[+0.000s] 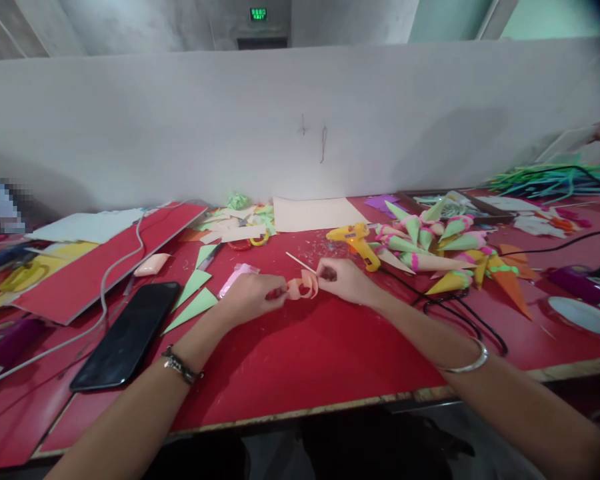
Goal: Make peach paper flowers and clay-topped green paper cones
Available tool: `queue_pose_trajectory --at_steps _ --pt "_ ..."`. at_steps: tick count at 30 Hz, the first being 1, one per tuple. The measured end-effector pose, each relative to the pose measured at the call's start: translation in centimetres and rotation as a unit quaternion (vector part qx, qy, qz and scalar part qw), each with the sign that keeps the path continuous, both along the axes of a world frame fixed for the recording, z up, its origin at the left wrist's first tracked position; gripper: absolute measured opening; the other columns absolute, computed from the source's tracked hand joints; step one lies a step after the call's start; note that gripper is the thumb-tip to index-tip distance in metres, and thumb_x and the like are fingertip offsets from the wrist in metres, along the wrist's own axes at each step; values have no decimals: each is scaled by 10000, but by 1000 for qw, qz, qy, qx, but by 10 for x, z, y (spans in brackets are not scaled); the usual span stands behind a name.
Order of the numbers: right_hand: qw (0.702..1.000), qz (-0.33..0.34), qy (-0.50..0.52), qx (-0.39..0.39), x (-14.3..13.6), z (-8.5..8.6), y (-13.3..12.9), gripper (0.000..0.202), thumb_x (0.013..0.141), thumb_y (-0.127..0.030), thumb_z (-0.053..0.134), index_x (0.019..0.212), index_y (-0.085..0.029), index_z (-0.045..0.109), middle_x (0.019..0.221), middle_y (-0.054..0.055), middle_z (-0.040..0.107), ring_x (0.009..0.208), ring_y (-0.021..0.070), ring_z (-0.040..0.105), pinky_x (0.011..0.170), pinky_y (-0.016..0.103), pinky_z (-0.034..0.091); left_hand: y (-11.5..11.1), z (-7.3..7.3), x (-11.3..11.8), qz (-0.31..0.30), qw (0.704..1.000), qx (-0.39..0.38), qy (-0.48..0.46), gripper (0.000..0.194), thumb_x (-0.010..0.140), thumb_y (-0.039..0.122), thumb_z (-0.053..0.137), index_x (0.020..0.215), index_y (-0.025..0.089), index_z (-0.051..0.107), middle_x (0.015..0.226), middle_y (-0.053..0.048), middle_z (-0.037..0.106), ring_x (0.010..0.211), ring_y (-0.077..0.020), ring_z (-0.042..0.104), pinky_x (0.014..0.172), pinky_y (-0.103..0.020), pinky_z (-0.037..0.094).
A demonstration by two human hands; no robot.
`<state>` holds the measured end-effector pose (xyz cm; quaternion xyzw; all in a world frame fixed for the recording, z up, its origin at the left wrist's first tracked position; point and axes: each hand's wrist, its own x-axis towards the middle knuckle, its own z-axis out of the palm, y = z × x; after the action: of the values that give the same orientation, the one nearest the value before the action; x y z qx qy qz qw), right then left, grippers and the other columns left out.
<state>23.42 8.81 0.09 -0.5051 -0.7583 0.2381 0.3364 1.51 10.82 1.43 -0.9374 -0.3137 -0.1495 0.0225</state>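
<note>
Weight and feel: the peach paper curl [307, 287] looks very light and thin, springy in its loops but soft enough to crease or flatten under a hard pinch; dry paper should not be slippery.
Where to grip: best by its outer ends, lightly, leaving the open loops uncrushed.
Stick handling: the thin stick [300, 261] looks light, fairly stiff and easy to snap; a hold near its lower end leaves the rest free.
Curl direction: its long axis runs roughly left to right between the hands, with the loops bulging toward the right; which end is its front, I cannot tell.
Stick direction: it slants, the free end pointing away from the person and to the left, the lower end going in at the right fingers.
Place: the curl is at the middle of the red surface [305, 360], near the glue gun [363, 247]; whether it touches the surface is unclear.
Left hand [253, 297]: fingers together, clamped on the curl's left end.
Right hand [347, 280]: fingers closed on the stick's lower end, beside the curl's right side; whether they also pinch the paper, I cannot tell.
Around them: green paper triangles [195, 287] and a phone [130, 337] to the left, paper cones [430, 240] to the right.
</note>
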Motion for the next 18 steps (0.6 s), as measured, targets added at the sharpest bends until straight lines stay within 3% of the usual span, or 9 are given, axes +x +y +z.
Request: queue_pose_trajectory --at_steps 7,18 --pt "997 65 -41 -25 -4 2 -7 46 678 -153 501 632 -159 496 561 -31 507 521 77 459 494 183 326 -1 -2 2 4 999 -47 -1 105 736 269 483 702 195 551 602 42 606 496 -81 493 479 -190 282" --pt "996 63 -50 -31 -5 3 -8 82 718 -195 509 646 -157 500 566 -29 503 532 81 462 510 194 326 -2 0 2 -2 995 -102 -19 137 741 270 466 677 177 544 600 35 587 512 -75 488 506 -183 300"
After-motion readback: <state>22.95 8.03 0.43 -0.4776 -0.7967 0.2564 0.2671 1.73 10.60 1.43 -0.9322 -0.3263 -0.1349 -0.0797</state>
